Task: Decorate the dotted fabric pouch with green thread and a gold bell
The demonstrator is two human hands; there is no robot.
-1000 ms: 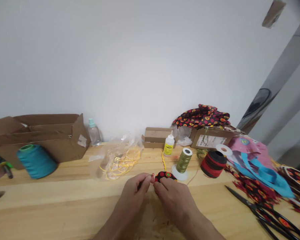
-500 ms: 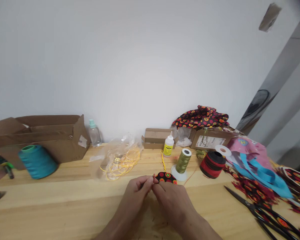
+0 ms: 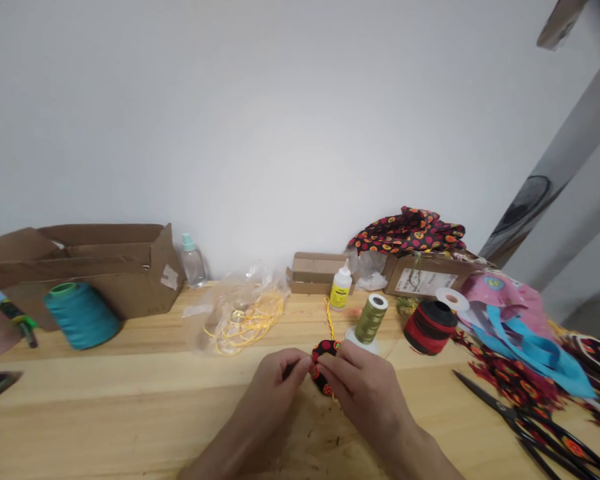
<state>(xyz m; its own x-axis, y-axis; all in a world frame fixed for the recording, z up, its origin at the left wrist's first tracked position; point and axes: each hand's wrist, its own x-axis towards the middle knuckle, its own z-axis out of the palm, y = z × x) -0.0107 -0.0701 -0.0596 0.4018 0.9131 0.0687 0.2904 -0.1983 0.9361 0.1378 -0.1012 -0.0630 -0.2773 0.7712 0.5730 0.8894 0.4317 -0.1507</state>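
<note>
Currently, a small black fabric piece with red-and-yellow circles (image 3: 323, 384) sits at the fingertips (image 3: 305, 363); left hand (image 3: 276, 380) and right hand (image 3: 366, 381) pinch narrowly, what they grip indistinct; beyond the fingers runs a twisted yellow cord (image 3: 329, 320).

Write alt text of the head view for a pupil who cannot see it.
Two bare hands pinch at the edge of a black, red-patterned fabric piece, over a pale wooden table. Beyond stand a yellow-labelled white plastic bottle and an olive-green thread spool.
</note>
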